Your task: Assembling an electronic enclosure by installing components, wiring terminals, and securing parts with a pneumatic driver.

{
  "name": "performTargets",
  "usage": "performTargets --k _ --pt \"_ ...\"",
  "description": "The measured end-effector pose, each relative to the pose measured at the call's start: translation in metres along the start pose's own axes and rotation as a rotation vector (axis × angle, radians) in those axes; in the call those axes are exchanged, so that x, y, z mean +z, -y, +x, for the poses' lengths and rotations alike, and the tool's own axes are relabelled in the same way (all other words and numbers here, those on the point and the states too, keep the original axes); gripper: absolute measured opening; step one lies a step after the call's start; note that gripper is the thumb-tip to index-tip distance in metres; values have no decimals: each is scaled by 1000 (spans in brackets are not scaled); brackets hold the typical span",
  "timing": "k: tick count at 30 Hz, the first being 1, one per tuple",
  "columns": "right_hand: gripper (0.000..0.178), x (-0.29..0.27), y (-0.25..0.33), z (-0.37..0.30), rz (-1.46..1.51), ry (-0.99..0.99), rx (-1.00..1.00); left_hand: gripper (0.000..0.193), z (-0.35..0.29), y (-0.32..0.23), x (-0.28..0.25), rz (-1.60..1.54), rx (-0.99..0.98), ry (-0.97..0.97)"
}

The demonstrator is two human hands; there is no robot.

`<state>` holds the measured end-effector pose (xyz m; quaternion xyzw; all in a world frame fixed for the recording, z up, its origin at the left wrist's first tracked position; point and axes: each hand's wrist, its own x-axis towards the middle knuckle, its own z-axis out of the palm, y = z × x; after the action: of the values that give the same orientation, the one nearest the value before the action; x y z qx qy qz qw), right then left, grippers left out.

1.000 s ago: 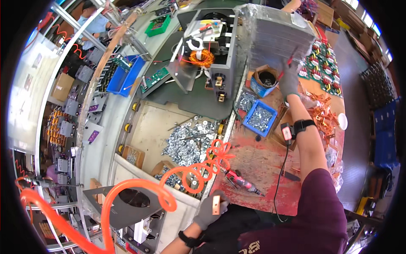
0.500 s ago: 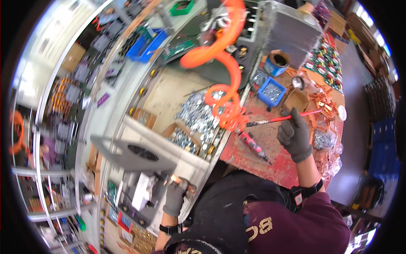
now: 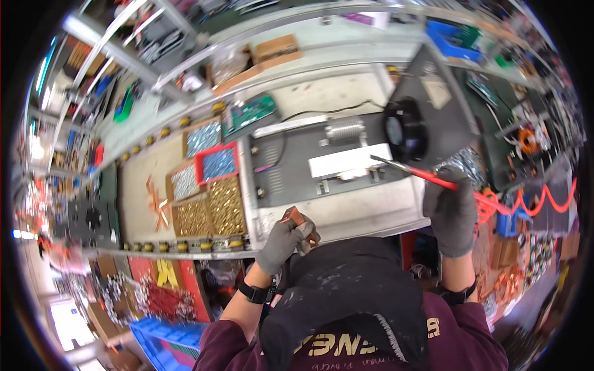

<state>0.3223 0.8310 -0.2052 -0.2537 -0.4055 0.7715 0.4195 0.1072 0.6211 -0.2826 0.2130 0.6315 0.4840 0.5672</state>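
Observation:
My right hand [image 3: 448, 213], in a grey glove, is closed round a long red-handled screwdriver [image 3: 427, 175]. Its dark shaft points left, the tip over a white plate [image 3: 349, 161] in an open dark grey metal case [image 3: 291, 188]. A small copper piece [image 3: 293, 216] is gripped in my gloved left hand [image 3: 279, 246], just in front of the case's near edge. Inside the case sit a ribbed metal cylinder [image 3: 345, 128] and a few small brackets. A panel with a round black fan [image 3: 403, 130] stands up at the case's right end.
Left of the case are a red bin of screws [image 3: 216, 164], brass fasteners [image 3: 226, 207] in a carton and loose copper strips [image 3: 156, 201]. A green circuit board [image 3: 250, 112] lies behind. An orange coiled hose [image 3: 535, 207] hangs at right.
The view has swung left from the red bench to the case. My right hand has brought the screwdriver from over that bench to the case. My left hand still grips the copper piece.

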Motion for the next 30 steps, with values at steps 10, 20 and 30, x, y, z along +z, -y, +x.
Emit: performTargets --k 10,20,30 --pt "24 120 -173 96 -787 454 -67 25 -27 48 -105 -275 -66 -188" --pt "15 150 -229 117 -1017 464 -162 23 -17 55 -145 -312 -58 -228" --pt "20 96 -103 53 -591 125 -20 23 16 32 -111 51 110 -151"
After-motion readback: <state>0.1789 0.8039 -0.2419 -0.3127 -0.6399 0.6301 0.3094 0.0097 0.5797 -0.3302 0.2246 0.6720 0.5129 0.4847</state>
